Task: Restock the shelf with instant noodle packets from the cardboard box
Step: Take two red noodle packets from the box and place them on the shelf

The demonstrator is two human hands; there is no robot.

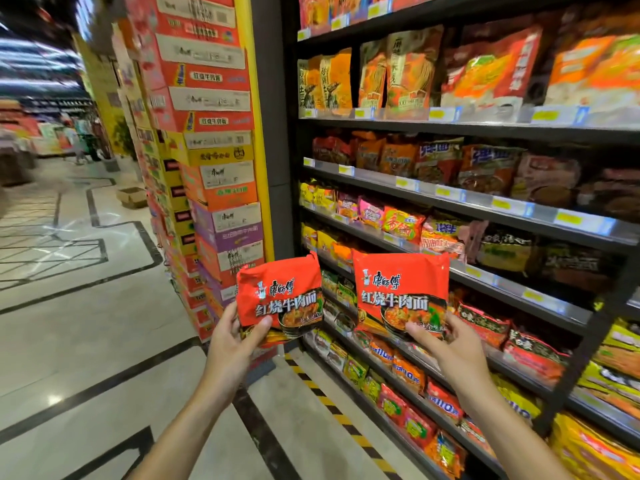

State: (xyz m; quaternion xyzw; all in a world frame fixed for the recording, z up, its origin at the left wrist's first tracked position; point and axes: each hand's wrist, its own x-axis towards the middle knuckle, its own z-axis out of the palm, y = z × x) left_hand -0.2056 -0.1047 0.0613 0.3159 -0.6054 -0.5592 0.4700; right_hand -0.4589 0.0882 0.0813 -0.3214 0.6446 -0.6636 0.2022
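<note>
I hold two red instant noodle packets upright in front of the shelf unit (485, 206). My left hand (232, 344) grips the left packet (280, 292) at its lower left corner, thumb across the front. My right hand (450, 348) pinches the right packet (401, 292) at its lower right edge, thumb on the front. Both packets hang level with the lower shelves, which are filled with other noodle packets. A small open cardboard box (132, 196) sits on the floor far down the aisle.
A tall stack of noodle cartons (214, 174) rises at the shelf's left end beside a yellow-edged pillar (256, 133). A yellow-black hazard strip (332, 403) runs along the shelf base. People stand far away at the aisle's left end.
</note>
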